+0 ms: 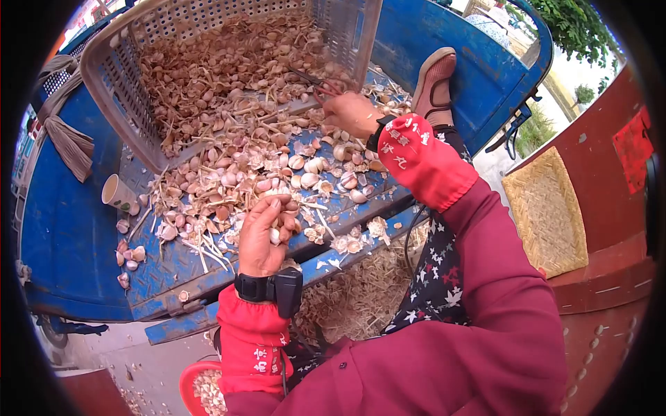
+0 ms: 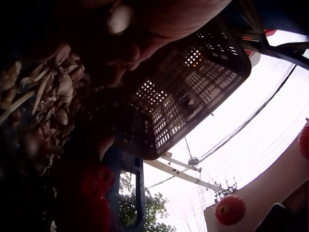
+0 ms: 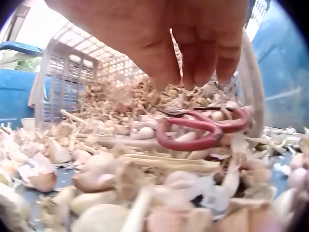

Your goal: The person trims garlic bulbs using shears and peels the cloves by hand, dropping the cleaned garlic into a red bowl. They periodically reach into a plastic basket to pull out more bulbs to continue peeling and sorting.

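Observation:
My left hand [image 1: 262,236] has curled fingers over the near part of the garlic heap, with a pale garlic clove [image 1: 275,236] held against them. That clove [image 2: 119,19] also shows in the dark left wrist view. Farther forward, my right hand [image 1: 352,115] hangs over the garlic with its fingers pointing down. Red-handled scissors [image 3: 193,135] lie on the cloves just below its fingertips, their blades toward the crate. Loose garlic cloves [image 1: 229,177], dry stalks and papery skins spread around both hands.
A tipped plastic crate [image 1: 125,104] spills garlic onto the blue truck bed [image 1: 156,277]. A paper cup [image 1: 116,193] lies at the left. Below is a red basin [image 1: 187,388] of cloves. A woven tray [image 1: 544,211] stands at the right, and a shoe [image 1: 436,83] rests beside the garlic.

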A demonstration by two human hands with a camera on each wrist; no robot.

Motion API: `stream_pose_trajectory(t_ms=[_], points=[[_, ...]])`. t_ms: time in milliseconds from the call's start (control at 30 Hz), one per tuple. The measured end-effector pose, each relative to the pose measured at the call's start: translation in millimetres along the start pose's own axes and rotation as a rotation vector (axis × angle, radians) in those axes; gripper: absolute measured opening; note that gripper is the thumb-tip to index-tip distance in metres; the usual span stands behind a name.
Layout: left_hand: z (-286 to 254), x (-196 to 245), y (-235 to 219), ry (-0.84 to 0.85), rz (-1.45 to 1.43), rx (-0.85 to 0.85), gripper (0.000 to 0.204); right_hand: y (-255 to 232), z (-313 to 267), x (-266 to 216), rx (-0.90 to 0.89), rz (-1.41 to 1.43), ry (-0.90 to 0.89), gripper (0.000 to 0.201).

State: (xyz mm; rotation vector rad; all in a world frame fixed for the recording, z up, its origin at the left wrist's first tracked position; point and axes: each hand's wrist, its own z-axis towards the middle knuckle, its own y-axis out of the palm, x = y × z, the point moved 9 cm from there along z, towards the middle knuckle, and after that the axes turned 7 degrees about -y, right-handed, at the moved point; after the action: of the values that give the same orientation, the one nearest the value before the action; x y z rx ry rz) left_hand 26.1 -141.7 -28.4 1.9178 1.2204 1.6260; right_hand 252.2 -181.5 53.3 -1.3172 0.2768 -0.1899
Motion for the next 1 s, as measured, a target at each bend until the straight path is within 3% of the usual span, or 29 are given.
stream_pose_trajectory(t_ms=[33, 167, 300, 400, 433, 533, 600, 667, 733, 800, 833, 933, 1000], points=[[-0.4, -3.8, 2.8, -0.016, 0.014, 0.001, 0.019, 17.9, -7.4, -10.3, -0.163, -0.043, 0.013, 0.018], [3.6, -10.3, 3.3, -0.016, 0.095, -0.024, 0.019, 38.5, -12.5, -38.2, -0.176, -0.230, -0.037, 0.014], [4.3, -9.3, -0.6, -0.012, 0.090, -0.044, 0.022, 35.6, 0.5, -52.1, -0.184, -0.177, 0.115, 0.017], [5.2, -10.6, -3.2, -0.031, -0.263, -0.023, 0.038, -10.8, -14.8, -109.1, 0.210, 0.074, -0.035, 0.020], [-1.9, -7.5, 6.5, -0.039, -0.307, 0.088, 0.043, -20.7, -24.4, -130.5, 0.298, 0.202, -0.098, 0.020], [2.4, -4.1, -12.5, 0.015, -0.389, 0.068, 0.039, -35.1, -43.2, -162.8, 0.212, 0.360, -0.186, 0.019], [5.7, -8.4, -10.2, -0.085, -0.657, -0.103, 0.036, -35.7, -44.7, -116.2, 0.307, 0.311, -0.062, 0.015], [4.4, -8.7, -10.0, -0.102, -0.674, -0.129, 0.033, -29.0, -47.1, -29.1, 0.405, 0.249, 0.162, 0.012], [1.7, -5.7, -6.2, -0.091, -0.623, -0.112, 0.030, -12.2, -59.1, 51.4, 0.212, -0.014, 0.353, 0.015], [4.3, -5.7, -9.6, -0.074, -0.590, -0.091, 0.030, 13.3, -61.1, 97.3, 0.000, -0.007, 0.311, 0.019], [4.8, -7.0, -11.9, -0.066, -0.551, -0.069, 0.030, 22.3, -59.7, 99.0, -0.055, 0.052, 0.206, 0.021], [6.0, -13.3, -9.0, -0.067, -0.467, -0.041, 0.030, 20.6, -58.5, 94.2, 0.053, 0.041, 0.168, 0.020], [5.7, -14.3, -7.8, -0.078, -0.407, -0.021, 0.029, 14.2, -60.1, 95.7, 0.102, 0.247, 0.311, 0.016]])
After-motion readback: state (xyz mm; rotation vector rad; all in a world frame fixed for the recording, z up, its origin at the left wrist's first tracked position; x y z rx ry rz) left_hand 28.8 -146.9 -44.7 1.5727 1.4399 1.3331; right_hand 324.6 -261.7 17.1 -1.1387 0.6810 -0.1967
